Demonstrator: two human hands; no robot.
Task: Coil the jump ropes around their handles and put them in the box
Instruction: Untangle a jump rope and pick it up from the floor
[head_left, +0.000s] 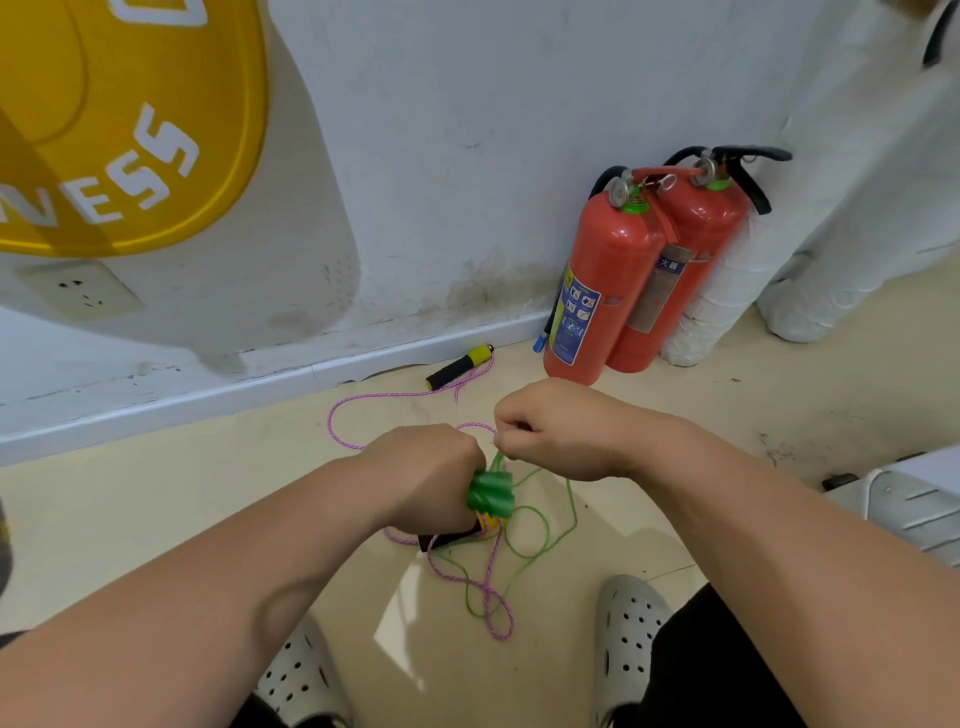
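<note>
The left grip (431, 467) is clenched around a black handle (448, 540) wound with a thick coil of green rope (491, 494), held above the floor (156, 519). The right grip (550, 426), just beside it, pinches the free green strand above the coil; the remainder loops loosely on the floor below. A pink rope (336, 434) trails across the floor to a black-and-yellow handle (460, 366) at the wall's base, near two red fire extinguishers (602, 280).
</note>
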